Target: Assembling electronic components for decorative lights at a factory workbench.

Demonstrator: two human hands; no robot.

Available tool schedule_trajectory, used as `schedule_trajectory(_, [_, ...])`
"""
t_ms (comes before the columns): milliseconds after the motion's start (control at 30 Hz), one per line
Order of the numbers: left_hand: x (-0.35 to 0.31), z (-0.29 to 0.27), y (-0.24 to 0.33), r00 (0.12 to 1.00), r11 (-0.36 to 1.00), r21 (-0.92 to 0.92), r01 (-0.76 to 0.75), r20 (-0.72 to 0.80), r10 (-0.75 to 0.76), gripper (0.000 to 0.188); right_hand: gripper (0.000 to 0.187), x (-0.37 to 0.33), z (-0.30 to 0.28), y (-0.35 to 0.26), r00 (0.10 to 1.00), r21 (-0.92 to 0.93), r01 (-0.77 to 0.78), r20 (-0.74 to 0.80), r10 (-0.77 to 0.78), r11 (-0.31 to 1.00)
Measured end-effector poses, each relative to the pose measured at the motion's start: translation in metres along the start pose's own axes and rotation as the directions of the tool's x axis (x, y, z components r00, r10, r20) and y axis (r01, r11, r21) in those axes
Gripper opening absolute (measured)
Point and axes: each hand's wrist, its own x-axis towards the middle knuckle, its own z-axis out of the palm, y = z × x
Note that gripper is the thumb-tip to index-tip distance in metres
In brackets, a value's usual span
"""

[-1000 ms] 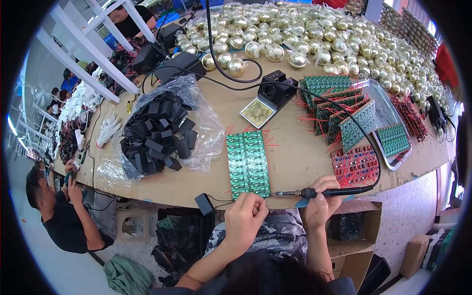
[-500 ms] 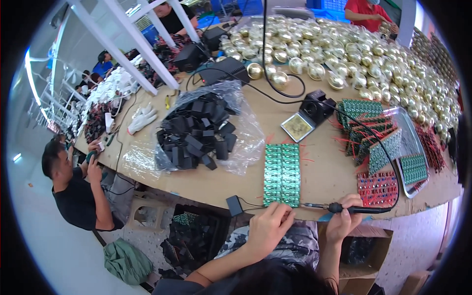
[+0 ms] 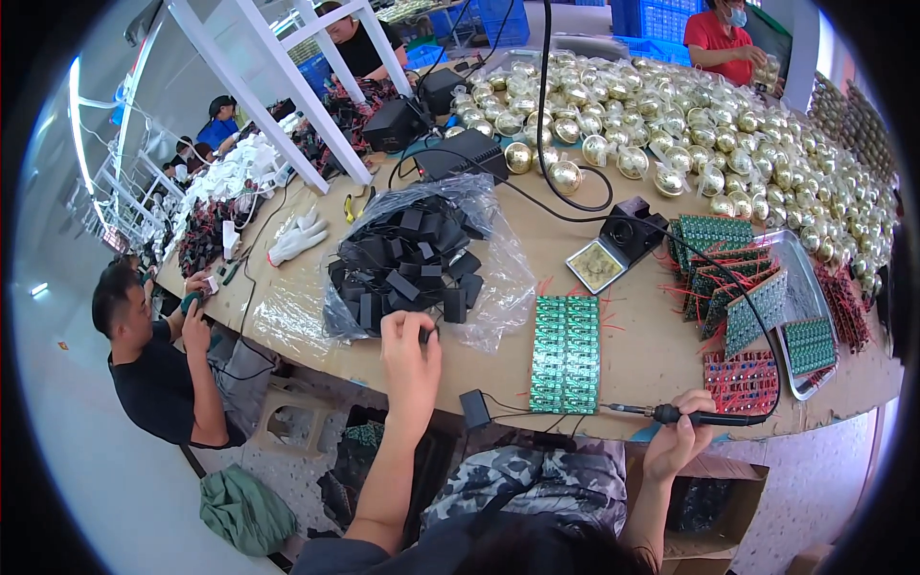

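My right hand (image 3: 678, 436) is closed around the black handle of a soldering iron (image 3: 721, 418). Its metal tip points left, at the lower right corner of a green circuit board panel (image 3: 565, 356). At the near edge of a plastic bag full of small black boxes (image 3: 402, 251), my left hand (image 3: 410, 364) has its fingers curled together, with a dark piece at the fingertips that looks like one of those boxes. One black box (image 3: 474, 409) lies at the table edge, its thin wires running to the panel's near edge.
A soldering stand with a sponge tray (image 3: 596, 265) sits beyond the panel. Stacked boards with red wires (image 3: 719, 273) and a metal tray (image 3: 815, 379) are to the right. Gold balls (image 3: 671, 125) cover the far table. The iron's cable (image 3: 661, 228) crosses the surface. A co-worker (image 3: 158, 355) sits left.
My left hand has left the panel's near edge and reached forward and left to the bag of black boxes. My right hand still holds the iron by the panel. The whole view has shifted slightly.
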Motion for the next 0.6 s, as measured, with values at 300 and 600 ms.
schedule_trajectory(300, [-0.033, -0.048, -0.039, 0.895, 0.848, -0.312, 0.428, 0.276, -0.35, 0.018, 0.017, 0.001, -0.001, 0.0, 1.0, 0.0, 0.006, -0.003, -0.006, 1.0])
schedule_trajectory(600, [-0.019, -0.016, -0.021, 0.978, 0.984, -0.066, 0.168, 0.141, -0.157, 0.009, 0.014, 0.002, 0.001, -0.001, 1.0, -0.012, 0.024, 0.014, -0.024, 1.0])
